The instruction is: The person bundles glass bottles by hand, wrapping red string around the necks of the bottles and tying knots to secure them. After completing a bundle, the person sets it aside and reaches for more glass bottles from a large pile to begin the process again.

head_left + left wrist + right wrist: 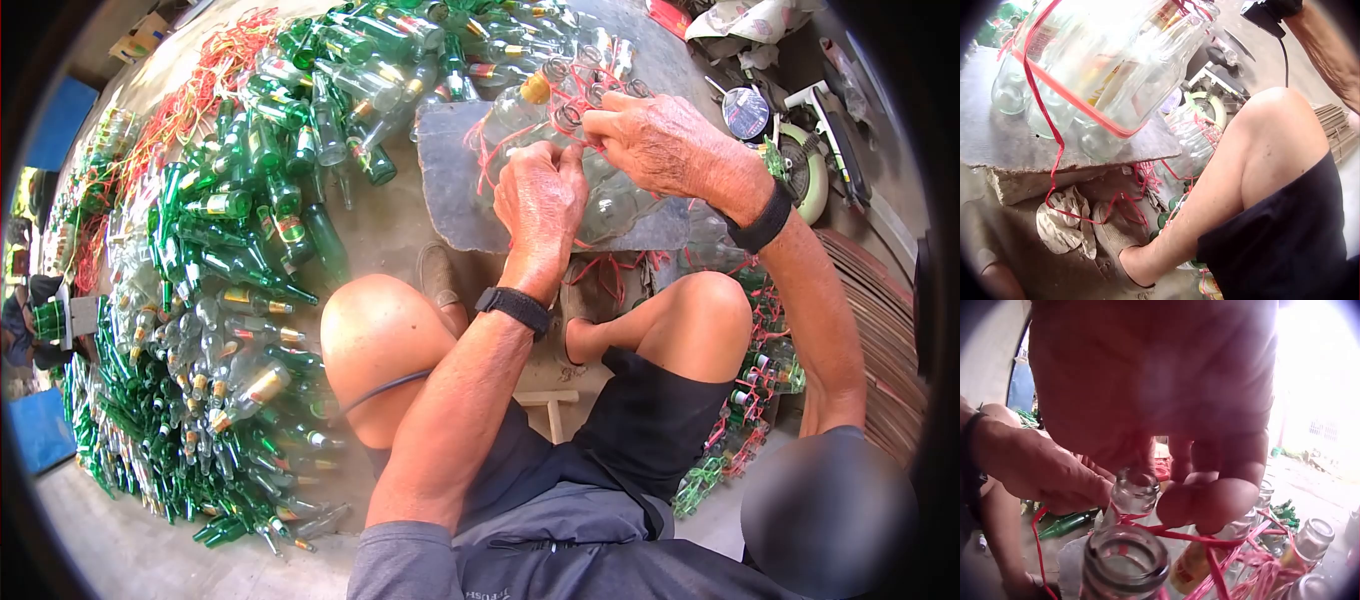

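Note:
A bundle of clear glass bottles (610, 212) stands on a grey board (452, 200) in front of the person's knees. Red plastic string (1175, 534) runs between the bottle necks, and a flat red band (1079, 100) circles the bottles lower down. My left hand (540, 200) is curled at the near side of the necks, pinching the string. Over the bottle tops, my right hand (665, 145) pinches the string between thumb and fingers, close by an open bottle mouth (1125, 562). A loose string end (1058, 150) hangs past the board's edge.
Many green bottles (265, 145) and clear bottles lie heaped on the left. Tangled red string (215, 75) lies behind them. A fan-like device (745, 112) and a stack of brown sheets (868, 310) are at right. Crumpled cloth (1063, 222) lies beneath the board.

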`<state>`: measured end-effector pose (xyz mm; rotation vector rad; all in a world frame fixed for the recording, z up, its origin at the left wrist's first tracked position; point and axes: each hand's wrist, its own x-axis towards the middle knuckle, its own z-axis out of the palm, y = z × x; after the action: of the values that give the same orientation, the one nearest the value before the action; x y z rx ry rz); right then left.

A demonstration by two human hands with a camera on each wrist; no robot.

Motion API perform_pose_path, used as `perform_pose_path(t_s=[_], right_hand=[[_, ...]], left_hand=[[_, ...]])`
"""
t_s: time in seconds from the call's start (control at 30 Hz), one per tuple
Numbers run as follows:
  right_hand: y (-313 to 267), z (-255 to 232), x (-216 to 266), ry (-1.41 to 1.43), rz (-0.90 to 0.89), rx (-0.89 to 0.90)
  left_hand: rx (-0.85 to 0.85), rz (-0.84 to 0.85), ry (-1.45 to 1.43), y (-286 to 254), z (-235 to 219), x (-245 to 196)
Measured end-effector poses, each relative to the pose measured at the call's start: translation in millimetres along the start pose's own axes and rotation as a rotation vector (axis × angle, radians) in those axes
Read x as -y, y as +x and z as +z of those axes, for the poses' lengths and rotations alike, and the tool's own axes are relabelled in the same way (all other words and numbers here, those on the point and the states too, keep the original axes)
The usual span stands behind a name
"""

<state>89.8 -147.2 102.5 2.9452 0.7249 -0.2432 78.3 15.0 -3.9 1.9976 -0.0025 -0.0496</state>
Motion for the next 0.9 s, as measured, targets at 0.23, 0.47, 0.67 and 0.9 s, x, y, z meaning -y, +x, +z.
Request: perform_pose_path(t_s=[0.23, 0.47, 0.67, 0.9], right_hand=[[4.5, -5.1, -4.4, 0.003, -0.080, -0.027], [11.6, -5.4, -7.0, -0.083, -0.115, -0.042], [17.4, -38.4, 0.6, -0.014, -0.174, 0.143], [23.6, -54.6, 7.3, 0.168, -0.014, 0.293]], left_hand=[[0.018, -0.009, -0.052, 0.9, -0.8, -1.1], [0.052, 0.001, -0.152, 2.4, -5.4, -4.0], [0.033, 0.098, -0.237, 4.3, 1.1, 6.4], [0.041, 0.097, -0.222, 6.6, 1.5, 6.6]])
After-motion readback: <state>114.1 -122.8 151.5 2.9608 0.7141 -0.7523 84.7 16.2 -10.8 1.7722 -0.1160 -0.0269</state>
